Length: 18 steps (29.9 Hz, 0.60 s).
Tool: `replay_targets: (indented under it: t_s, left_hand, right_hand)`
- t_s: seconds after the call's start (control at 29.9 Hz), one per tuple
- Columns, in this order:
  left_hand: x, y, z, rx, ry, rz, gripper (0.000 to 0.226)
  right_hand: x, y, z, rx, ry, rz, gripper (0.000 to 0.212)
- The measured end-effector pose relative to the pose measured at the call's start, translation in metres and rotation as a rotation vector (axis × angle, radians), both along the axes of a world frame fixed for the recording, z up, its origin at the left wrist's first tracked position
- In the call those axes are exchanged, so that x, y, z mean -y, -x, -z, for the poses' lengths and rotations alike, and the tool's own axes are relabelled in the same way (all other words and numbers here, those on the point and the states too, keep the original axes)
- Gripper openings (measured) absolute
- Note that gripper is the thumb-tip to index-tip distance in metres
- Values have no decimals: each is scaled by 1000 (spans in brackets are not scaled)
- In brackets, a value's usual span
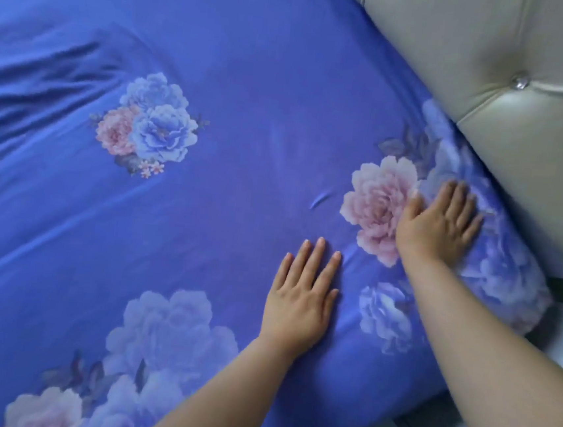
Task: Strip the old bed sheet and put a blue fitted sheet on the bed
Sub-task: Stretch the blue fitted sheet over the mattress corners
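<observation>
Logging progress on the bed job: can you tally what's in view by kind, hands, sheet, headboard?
Hands: 2, left hand and right hand, both flat on the sheet
Blue fitted sheet: 1, floral print, some wrinkles at far left
Padded headboard: 1
Total: 4

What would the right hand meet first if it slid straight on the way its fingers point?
Probably the headboard: the right hand lies flat on the sheet, fingers aimed up toward the padded edge, with only sheet between.
</observation>
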State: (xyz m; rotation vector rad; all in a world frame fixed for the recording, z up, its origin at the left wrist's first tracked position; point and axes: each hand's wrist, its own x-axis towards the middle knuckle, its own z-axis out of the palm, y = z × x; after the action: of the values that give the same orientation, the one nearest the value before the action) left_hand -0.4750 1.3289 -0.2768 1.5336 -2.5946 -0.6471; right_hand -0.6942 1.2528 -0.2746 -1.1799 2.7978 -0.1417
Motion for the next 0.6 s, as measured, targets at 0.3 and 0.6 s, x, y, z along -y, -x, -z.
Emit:
replay_targets:
  t_s: [0.3, 0.6]
  left_hand:
    - [-177, -51, -32, -135, -35, 234, 44]
    - [-321, -196, 0, 226, -221, -578, 62]
  right_hand:
    - [-121, -57, -46, 130, 53, -97, 62]
    - [-310, -249, 1, 169, -287, -1484, 54]
